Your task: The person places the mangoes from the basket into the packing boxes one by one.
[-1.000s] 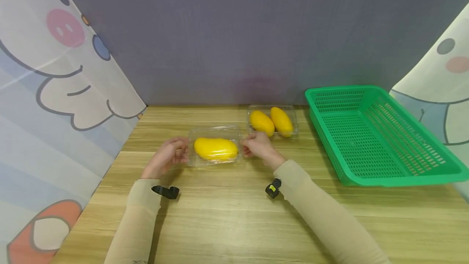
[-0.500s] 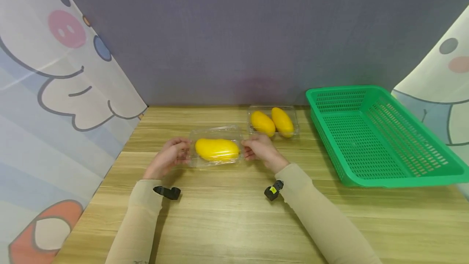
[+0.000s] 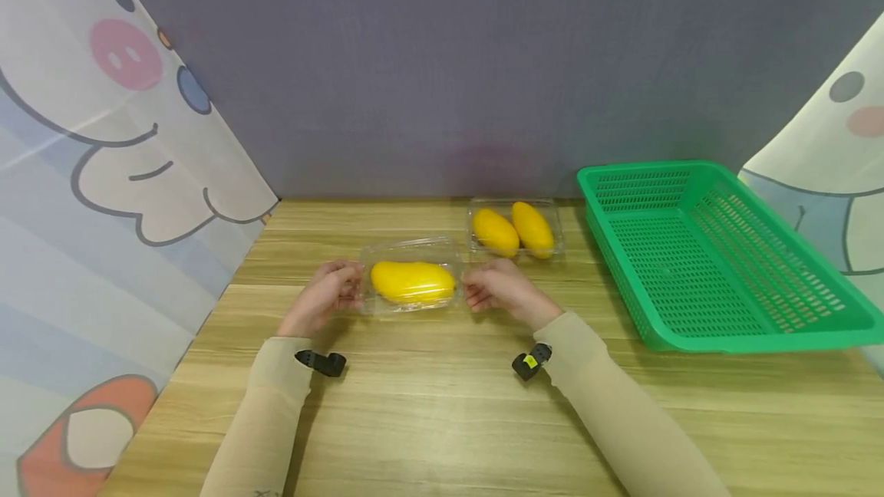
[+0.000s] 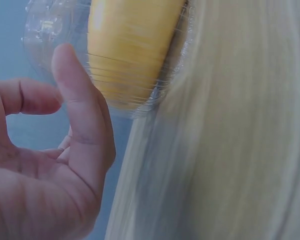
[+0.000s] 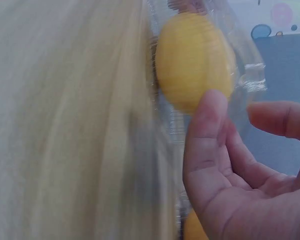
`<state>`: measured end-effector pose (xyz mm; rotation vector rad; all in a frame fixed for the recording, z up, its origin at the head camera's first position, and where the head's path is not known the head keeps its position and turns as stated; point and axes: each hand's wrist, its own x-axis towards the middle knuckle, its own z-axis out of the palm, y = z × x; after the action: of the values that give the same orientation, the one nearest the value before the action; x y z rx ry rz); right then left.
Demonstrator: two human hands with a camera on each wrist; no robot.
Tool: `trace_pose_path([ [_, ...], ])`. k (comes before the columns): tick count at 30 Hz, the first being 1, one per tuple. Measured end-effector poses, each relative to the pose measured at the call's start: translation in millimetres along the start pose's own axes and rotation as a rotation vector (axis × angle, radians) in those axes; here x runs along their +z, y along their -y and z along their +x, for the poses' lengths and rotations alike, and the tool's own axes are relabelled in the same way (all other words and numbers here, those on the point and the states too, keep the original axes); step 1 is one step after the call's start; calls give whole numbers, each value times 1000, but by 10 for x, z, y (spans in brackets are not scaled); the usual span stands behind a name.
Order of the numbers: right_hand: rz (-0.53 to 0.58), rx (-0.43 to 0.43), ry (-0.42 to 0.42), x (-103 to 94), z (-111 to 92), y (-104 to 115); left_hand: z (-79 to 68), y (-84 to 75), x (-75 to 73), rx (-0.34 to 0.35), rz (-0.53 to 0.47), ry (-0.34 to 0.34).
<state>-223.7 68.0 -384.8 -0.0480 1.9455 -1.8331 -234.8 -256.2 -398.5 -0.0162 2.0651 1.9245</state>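
Observation:
A clear plastic box (image 3: 411, 248) with one yellow mango (image 3: 414, 282) in it sits mid-table. At the box's left end my left hand (image 3: 324, 297) pinches the edge; in the left wrist view its thumb and finger (image 4: 72, 100) meet near the box corner. By the right end is my right hand (image 3: 507, 291), fingers relaxed, with a gap between thumb and fingers (image 5: 205, 150) in the right wrist view. Whether it still touches the box is unclear. Behind it stands a second clear box (image 3: 555, 213) with two mangoes (image 3: 496, 233).
A green plastic basket (image 3: 691, 342) stands at the right of the wooden table (image 3: 428, 413). A dark grey panel (image 3: 428, 75) rises along the table's back edge. Printed curtains (image 3: 207, 152) hang at both sides.
The front box with its mango has slid slightly to the right along with my left hand. My right hand has shifted right, a little away from the box's end.

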Motion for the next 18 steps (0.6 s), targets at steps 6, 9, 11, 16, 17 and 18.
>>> trace_pose_path([
  [6, -55, 26, 43, -2, -105, 43, -4, -31, 15, -5, -1, -1],
  [9, -61, 50, 56, -2, -127, 35, 4, -33, 20, -9, -2, -2],
  [11, -60, 63, 67, 0, -137, 24, 4, -31, 25, -14, -2, -7],
  [16, -55, 57, 98, 17, -154, -24, -11, -28, 40, -20, 11, -19],
  [17, -54, 54, 102, 22, -157, -33, -13, -27, 44, -21, 14, -21],
  [18, -52, 53, 104, 25, -158, -43, -14, -26, 47, -22, 17, -23],
])
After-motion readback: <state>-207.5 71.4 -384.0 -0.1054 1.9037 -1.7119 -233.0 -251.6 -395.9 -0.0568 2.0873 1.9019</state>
